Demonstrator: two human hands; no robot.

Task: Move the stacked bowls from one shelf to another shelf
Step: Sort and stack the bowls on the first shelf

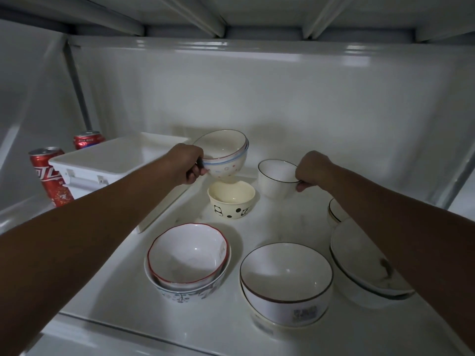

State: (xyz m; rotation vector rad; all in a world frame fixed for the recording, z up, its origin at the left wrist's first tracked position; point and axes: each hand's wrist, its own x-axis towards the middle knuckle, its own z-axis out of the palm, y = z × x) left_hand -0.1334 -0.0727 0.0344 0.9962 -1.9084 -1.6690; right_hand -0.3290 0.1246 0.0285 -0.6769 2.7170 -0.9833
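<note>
Your white bin sat left on the shelf, two red Coca-Cola cans beside it — Chinese lettering. Your left hand pinched the dotted stacked bowls by their rim, tilted above the panda bowl; your right hand pinched the black-rimmed white bowl.

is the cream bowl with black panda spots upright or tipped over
Upright. The cream bowl with black panda spots sits on its base on the white shelf, its open mouth facing up, empty inside.
</note>
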